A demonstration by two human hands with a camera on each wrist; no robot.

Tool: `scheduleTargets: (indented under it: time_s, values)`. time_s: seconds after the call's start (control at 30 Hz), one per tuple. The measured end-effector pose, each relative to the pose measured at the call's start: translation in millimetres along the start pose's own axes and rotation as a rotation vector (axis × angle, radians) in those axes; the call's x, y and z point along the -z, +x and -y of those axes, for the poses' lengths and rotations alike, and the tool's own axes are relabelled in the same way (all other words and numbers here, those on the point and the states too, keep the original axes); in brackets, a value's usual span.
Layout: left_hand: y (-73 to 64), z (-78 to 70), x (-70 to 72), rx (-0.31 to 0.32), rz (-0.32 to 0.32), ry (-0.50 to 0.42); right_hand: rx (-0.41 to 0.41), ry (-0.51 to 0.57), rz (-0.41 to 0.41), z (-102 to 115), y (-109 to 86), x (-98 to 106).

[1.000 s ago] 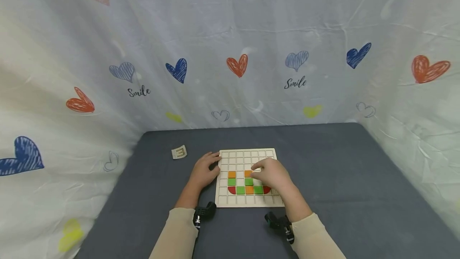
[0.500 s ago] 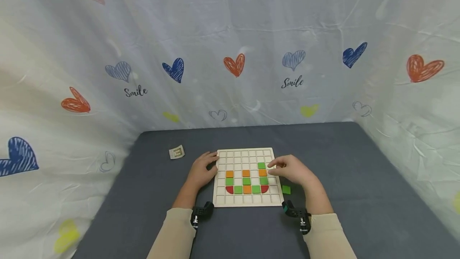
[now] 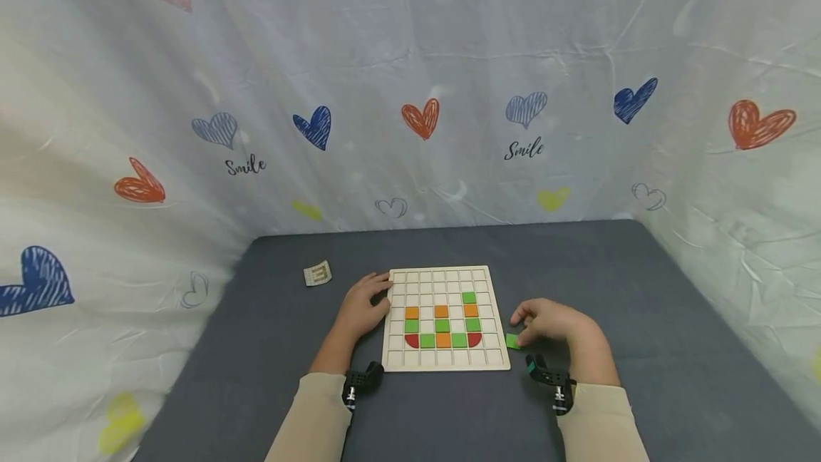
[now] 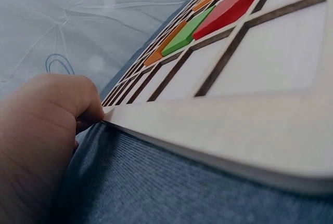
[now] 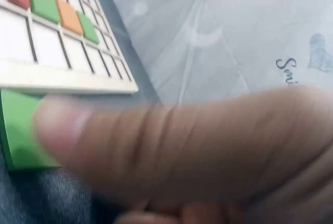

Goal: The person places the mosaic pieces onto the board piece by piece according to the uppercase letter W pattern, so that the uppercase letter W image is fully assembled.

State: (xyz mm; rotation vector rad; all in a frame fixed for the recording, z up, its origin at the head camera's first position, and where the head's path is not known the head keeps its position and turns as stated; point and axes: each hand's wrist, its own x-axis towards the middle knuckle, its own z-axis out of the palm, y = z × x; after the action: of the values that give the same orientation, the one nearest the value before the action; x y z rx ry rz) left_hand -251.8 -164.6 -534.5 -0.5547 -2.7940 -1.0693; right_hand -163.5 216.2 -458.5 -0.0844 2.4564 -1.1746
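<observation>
A pale gridded wooden board (image 3: pixel 422 287) lies on the dark table, with orange, green and red tiles set in its cells. My left hand (image 3: pixel 360 309) rests along the board's left edge; in the left wrist view a finger (image 4: pixel 91 102) meets the rim. Beyond the right edge, my right hand (image 3: pixel 554 325) is low by a loose green tile (image 3: pixel 512 341). Its thumb (image 5: pixel 99 135) overlaps that tile in the right wrist view, while the index finger stands apart from the thumb in the head view. The other right fingers are mostly hidden.
A small printed paper piece (image 3: pixel 317 274) lies on the table (image 3: pixel 577 255) left of the board. Behind stands a pale curtain (image 3: pixel 462 41) with printed hearts. A black wrist camera (image 3: pixel 364 376) sits at the left wrist, and another camera (image 3: pixel 548 375) at the right.
My right hand has moved from above the board to the loose green tile on the right. Another orange and two more green tiles now show in the board's right column. The left hand stays put.
</observation>
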Motion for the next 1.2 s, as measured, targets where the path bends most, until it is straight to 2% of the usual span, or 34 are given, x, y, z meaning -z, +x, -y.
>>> scheduleTargets:
  time_s: [0.1,0.2,0.47,0.73,1.0,1.2]
  values:
    - [-0.2,-1.2,0.7,0.005,0.005,-0.001,-0.071,-0.014,0.001,-0.6,-0.4,-1.4]
    - [-0.9,-1.9,0.8,0.005,0.003,-0.003,-0.086,-0.034,-0.018,-1.5,1.5,-2.7]
    - [-1.5,-2.8,1.6,-0.004,0.001,-0.007,-0.037,0.003,-0.082,-11.4,6.3,-1.8]
    - [-1.9,-3.8,2.6,-0.006,0.011,-0.022,-0.005,0.034,-0.086,-13.8,6.5,-3.9]
    - [-2.3,-3.6,1.3,-0.002,-0.002,-0.011,0.058,-0.005,-0.174,-19.9,15.0,-5.6]
    - [-2.7,-3.4,0.0,-0.008,-0.004,-0.006,0.062,-0.026,-0.274,-25.3,17.1,-2.2]
